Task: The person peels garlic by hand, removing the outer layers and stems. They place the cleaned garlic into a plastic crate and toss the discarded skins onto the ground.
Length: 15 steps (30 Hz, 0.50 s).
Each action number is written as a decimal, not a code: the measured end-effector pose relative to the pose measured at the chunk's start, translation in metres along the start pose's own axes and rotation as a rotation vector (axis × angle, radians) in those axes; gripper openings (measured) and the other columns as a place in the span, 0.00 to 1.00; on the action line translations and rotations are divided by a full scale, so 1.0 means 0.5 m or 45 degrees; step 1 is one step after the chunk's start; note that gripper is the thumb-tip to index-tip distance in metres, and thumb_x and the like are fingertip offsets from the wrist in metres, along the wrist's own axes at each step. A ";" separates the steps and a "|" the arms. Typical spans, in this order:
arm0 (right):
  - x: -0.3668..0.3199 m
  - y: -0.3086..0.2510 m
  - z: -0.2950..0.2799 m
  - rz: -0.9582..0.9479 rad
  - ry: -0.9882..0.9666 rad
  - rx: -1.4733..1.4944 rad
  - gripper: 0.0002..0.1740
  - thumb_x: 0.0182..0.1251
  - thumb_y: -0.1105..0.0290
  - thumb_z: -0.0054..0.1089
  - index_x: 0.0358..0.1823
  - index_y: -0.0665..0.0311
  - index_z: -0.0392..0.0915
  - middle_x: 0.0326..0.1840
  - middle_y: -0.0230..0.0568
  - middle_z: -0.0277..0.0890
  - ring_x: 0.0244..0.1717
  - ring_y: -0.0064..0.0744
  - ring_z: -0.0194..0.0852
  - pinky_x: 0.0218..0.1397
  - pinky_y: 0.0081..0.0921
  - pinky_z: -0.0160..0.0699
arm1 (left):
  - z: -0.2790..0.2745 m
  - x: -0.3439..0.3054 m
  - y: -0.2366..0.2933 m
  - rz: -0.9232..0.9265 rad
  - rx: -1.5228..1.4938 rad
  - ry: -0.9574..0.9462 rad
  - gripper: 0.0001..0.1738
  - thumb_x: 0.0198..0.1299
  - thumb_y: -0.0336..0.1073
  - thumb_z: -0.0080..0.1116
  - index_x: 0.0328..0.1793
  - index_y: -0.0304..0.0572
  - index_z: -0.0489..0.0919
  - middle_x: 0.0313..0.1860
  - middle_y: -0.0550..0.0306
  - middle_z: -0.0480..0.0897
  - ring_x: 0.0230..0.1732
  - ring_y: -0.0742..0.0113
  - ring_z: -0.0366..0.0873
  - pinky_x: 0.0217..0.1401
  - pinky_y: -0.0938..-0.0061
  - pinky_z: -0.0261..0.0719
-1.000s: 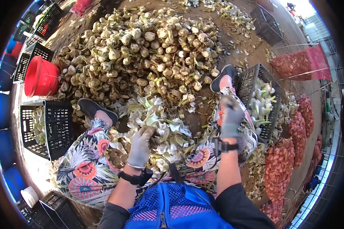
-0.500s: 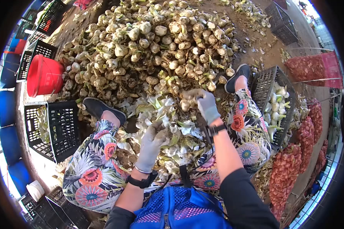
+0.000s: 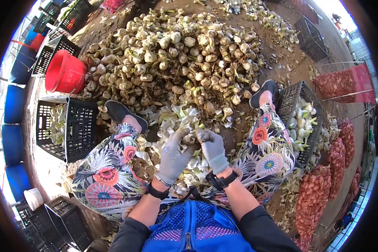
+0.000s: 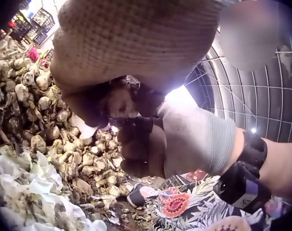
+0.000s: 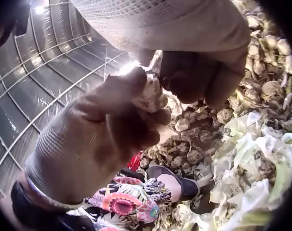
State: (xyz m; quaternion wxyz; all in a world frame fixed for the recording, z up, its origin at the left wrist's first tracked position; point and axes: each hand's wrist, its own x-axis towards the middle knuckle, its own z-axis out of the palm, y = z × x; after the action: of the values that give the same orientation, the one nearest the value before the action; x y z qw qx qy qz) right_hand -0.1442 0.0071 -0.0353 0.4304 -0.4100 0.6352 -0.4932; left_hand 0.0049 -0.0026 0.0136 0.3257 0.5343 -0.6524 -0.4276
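Observation:
Both hands wear pale knit work gloves with dirty fingertips and meet between the knees. A garlic bulb (image 5: 149,95) is held between them, seen in the right wrist view. My left hand (image 3: 173,156) has thumb and fingers curled round it. The right hand (image 3: 214,150) grips from the other side, its fingers bent inward; a bit of green stem shows at its fingertips in the head view. Much of the bulb is hidden by the gloves. Below lie loose garlic skins (image 3: 184,112), and ahead rises a large heap of dirty garlic bulbs (image 3: 172,54).
Right of the right leg stands a black crate (image 3: 290,101) holding cleaned white garlic (image 3: 301,122). Another black crate (image 3: 83,130) and a red bucket (image 3: 67,71) are at the left. Full red mesh sacks (image 3: 313,201) line the right side. A shoe (image 3: 126,115) borders the heap.
The right hand went from beside the right-hand crate to the heap's near edge, then back with a garlic bulb to meet the left hand. The left hand moved slightly right and now holds the bulb too.

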 end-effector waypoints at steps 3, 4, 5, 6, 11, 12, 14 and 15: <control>-0.007 -0.060 0.004 0.293 -0.086 -0.217 0.15 0.67 0.77 0.56 0.51 0.77 0.81 0.33 0.36 0.84 0.37 0.19 0.75 0.43 0.22 0.75 | 0.005 -0.007 -0.019 -0.139 -0.100 -0.013 0.23 0.61 0.30 0.66 0.62 0.32 0.76 0.47 0.55 0.81 0.49 0.75 0.77 0.52 0.76 0.77; -0.010 -0.062 0.001 0.289 -0.088 -0.218 0.15 0.67 0.77 0.56 0.51 0.77 0.81 0.33 0.36 0.84 0.37 0.19 0.75 0.43 0.22 0.75 | 0.004 -0.010 -0.022 -0.264 -0.214 -0.054 0.25 0.61 0.30 0.65 0.64 0.32 0.75 0.48 0.57 0.81 0.49 0.76 0.77 0.52 0.76 0.77; -0.013 -0.064 -0.005 0.177 -0.124 -0.202 0.14 0.68 0.76 0.56 0.51 0.77 0.82 0.34 0.35 0.84 0.37 0.18 0.75 0.43 0.21 0.75 | 0.002 -0.011 -0.023 -0.265 -0.215 -0.049 0.25 0.61 0.30 0.65 0.64 0.32 0.75 0.48 0.57 0.81 0.49 0.76 0.77 0.52 0.76 0.77; -0.014 -0.065 -0.011 0.066 -0.160 -0.185 0.14 0.69 0.75 0.56 0.50 0.77 0.82 0.35 0.35 0.84 0.37 0.18 0.75 0.43 0.20 0.74 | -0.001 -0.009 -0.024 -0.326 -0.509 -0.062 0.26 0.62 0.30 0.64 0.66 0.31 0.74 0.50 0.58 0.81 0.50 0.75 0.77 0.53 0.76 0.78; -0.009 -0.050 -0.023 0.247 -0.206 0.172 0.12 0.70 0.72 0.61 0.50 0.70 0.84 0.35 0.32 0.84 0.36 0.15 0.74 0.40 0.19 0.73 | -0.011 -0.003 -0.027 -0.355 -0.792 -0.185 0.26 0.70 0.36 0.57 0.71 0.31 0.70 0.54 0.57 0.80 0.53 0.74 0.78 0.59 0.77 0.77; -0.007 -0.056 -0.024 0.339 -0.256 0.385 0.13 0.69 0.73 0.61 0.51 0.69 0.84 0.39 0.29 0.85 0.39 0.15 0.75 0.43 0.17 0.74 | -0.010 -0.004 -0.026 -0.357 -0.792 -0.183 0.26 0.70 0.36 0.57 0.71 0.31 0.70 0.54 0.57 0.80 0.53 0.74 0.78 0.59 0.77 0.77; -0.006 -0.063 -0.034 0.369 -0.311 0.443 0.14 0.67 0.77 0.62 0.54 0.69 0.83 0.43 0.28 0.84 0.41 0.15 0.76 0.46 0.16 0.75 | -0.011 -0.003 -0.020 -0.414 -0.875 -0.222 0.25 0.72 0.37 0.56 0.71 0.32 0.70 0.54 0.59 0.80 0.54 0.75 0.77 0.59 0.77 0.76; -0.004 -0.064 -0.037 0.366 -0.369 0.437 0.14 0.66 0.78 0.63 0.53 0.70 0.83 0.43 0.28 0.84 0.41 0.15 0.76 0.47 0.16 0.75 | -0.011 -0.005 -0.035 -0.443 -0.867 -0.202 0.22 0.75 0.37 0.50 0.70 0.34 0.72 0.52 0.59 0.82 0.50 0.75 0.79 0.55 0.76 0.78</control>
State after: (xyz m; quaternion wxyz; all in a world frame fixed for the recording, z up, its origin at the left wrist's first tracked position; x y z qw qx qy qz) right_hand -0.1580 0.0086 -0.0010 0.6458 -0.3028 0.5256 -0.4637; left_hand 0.0176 -0.0022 0.0003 0.3554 0.4637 -0.3960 -0.7085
